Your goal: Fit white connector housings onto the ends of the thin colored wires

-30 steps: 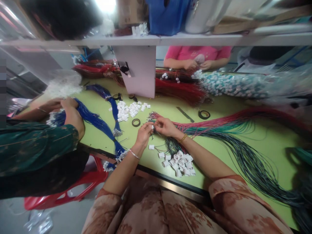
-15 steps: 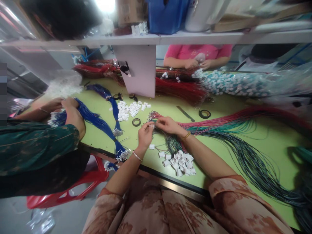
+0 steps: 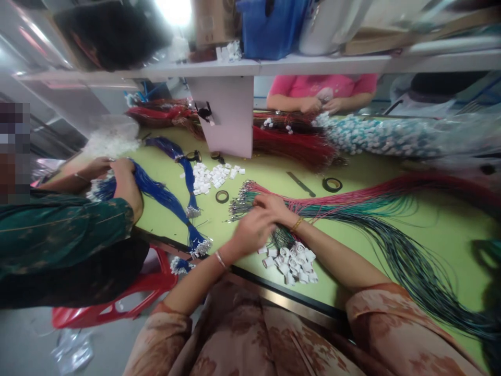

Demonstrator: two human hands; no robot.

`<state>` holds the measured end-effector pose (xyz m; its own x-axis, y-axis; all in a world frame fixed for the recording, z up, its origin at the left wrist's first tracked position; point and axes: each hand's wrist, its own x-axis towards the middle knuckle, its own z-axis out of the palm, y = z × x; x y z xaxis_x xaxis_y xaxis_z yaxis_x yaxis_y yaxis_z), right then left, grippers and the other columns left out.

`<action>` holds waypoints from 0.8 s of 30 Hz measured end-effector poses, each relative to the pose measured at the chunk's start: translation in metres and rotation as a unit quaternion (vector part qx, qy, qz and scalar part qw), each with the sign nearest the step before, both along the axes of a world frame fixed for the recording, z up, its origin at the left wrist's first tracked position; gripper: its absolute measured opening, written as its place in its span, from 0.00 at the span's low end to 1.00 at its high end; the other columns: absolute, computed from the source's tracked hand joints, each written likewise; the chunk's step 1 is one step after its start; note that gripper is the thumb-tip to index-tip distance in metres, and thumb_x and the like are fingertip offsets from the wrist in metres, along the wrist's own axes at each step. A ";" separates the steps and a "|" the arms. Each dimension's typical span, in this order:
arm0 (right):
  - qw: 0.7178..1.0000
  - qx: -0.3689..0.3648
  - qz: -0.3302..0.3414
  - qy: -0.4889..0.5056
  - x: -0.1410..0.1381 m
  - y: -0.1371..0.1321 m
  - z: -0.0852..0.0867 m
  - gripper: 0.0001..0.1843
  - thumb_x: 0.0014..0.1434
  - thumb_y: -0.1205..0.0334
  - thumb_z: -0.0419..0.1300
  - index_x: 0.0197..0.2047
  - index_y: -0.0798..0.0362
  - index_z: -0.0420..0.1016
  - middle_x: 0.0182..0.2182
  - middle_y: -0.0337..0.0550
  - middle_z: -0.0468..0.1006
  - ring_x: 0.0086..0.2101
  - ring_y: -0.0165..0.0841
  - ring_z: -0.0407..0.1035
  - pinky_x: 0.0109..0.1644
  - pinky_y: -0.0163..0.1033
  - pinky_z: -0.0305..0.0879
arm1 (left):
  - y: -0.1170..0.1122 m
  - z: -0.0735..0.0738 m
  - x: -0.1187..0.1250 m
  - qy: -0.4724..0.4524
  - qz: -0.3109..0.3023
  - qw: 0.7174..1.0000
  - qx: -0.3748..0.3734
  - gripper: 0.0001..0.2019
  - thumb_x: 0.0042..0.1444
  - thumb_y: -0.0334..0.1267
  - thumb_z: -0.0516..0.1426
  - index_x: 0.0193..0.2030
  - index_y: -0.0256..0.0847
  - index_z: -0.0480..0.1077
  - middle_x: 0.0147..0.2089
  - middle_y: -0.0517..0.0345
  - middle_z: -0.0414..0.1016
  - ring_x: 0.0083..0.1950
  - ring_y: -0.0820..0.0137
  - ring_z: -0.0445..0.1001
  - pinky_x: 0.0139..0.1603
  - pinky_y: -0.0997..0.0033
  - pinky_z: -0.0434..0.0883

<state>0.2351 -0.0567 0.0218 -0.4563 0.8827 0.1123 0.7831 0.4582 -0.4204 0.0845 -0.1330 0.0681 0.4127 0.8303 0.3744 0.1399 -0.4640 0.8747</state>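
My left hand (image 3: 252, 232), smeared by motion, crosses just in front of my right hand (image 3: 275, 208). What its fingers do is unclear. My right hand has its fingers curled down over the wire bundle; the left hand partly covers them, so what they grip is hidden. Past my fingers to the left, the metal-tipped wire ends (image 3: 240, 202) fan out on the table. Pink wires (image 3: 344, 196), green wires and dark wires (image 3: 403, 261) run off to the right. Close below my hands lies a heap of white connector housings (image 3: 295, 262).
A second pile of white housings (image 3: 211, 177) lies farther back. Tape rolls (image 3: 222, 197) (image 3: 332, 184) and a flat dark blade-like strip (image 3: 300, 184) lie around. At left, a co-worker's hands (image 3: 121, 169) handle blue wires (image 3: 156, 196). An upright panel (image 3: 230, 115) supports the shelf (image 3: 332, 63).
My left hand has moved right and toward me, across my right hand. My right hand has shifted slightly down and right. More metal wire ends show at left.
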 end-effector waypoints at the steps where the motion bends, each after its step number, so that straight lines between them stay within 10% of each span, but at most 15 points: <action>1: 1.000 0.008 0.004 -0.007 0.000 0.000 -0.001 0.07 0.60 0.61 0.56 0.39 0.52 0.74 0.36 0.45 0.77 0.35 0.35 0.67 0.37 0.36 0.55 | 0.015 0.004 -0.017 0.011 0.075 0.997 -0.014 0.09 0.52 0.36 0.61 0.40 0.43 0.78 0.46 0.45 0.75 0.51 0.55 0.69 0.60 0.54 0.60; 5: 0.999 0.039 0.029 -0.014 -0.002 0.000 -0.003 0.09 0.61 0.63 0.53 0.37 0.53 0.73 0.36 0.48 0.75 0.37 0.37 0.66 0.39 0.37 0.56 | 0.080 0.010 -0.091 0.272 0.298 0.915 -0.009 0.08 0.54 0.32 0.55 0.37 0.37 0.76 0.43 0.40 0.71 0.49 0.52 0.65 0.54 0.53 0.60; 10: 0.998 0.053 0.028 0.000 -0.001 0.001 -0.001 0.09 0.63 0.64 0.49 0.37 0.55 0.70 0.36 0.51 0.74 0.37 0.38 0.65 0.41 0.38 0.56 | 0.121 -0.010 -0.134 0.465 0.272 0.842 -0.036 0.08 0.51 0.27 0.52 0.33 0.35 0.72 0.38 0.42 0.67 0.40 0.59 0.66 0.43 0.62 0.61; 19: 0.996 -0.016 0.073 0.046 -0.007 0.006 0.004 0.04 0.57 0.63 0.55 0.35 0.54 0.70 0.33 0.44 0.76 0.33 0.34 0.65 0.36 0.35 0.55 | 0.106 -0.016 -0.115 0.454 0.229 0.861 -0.017 0.10 0.54 0.27 0.51 0.41 0.37 0.70 0.38 0.44 0.70 0.38 0.60 0.67 0.41 0.63 0.60; 24: 0.983 -0.038 0.085 0.156 -0.006 0.013 0.004 0.06 0.59 0.64 0.52 0.31 0.54 0.68 0.29 0.41 0.73 0.30 0.31 0.63 0.36 0.34 0.56 | 0.097 0.006 -0.106 0.181 0.321 0.927 -0.079 0.08 0.51 0.31 0.60 0.39 0.37 0.73 0.38 0.50 0.73 0.38 0.64 0.68 0.45 0.63 0.63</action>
<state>0.2289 -0.0433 0.0263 -0.5522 0.8074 0.2077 0.5245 0.5301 -0.6662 -0.0210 -0.0361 0.0745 -0.1096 0.9809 0.1606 0.6391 -0.0542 0.7672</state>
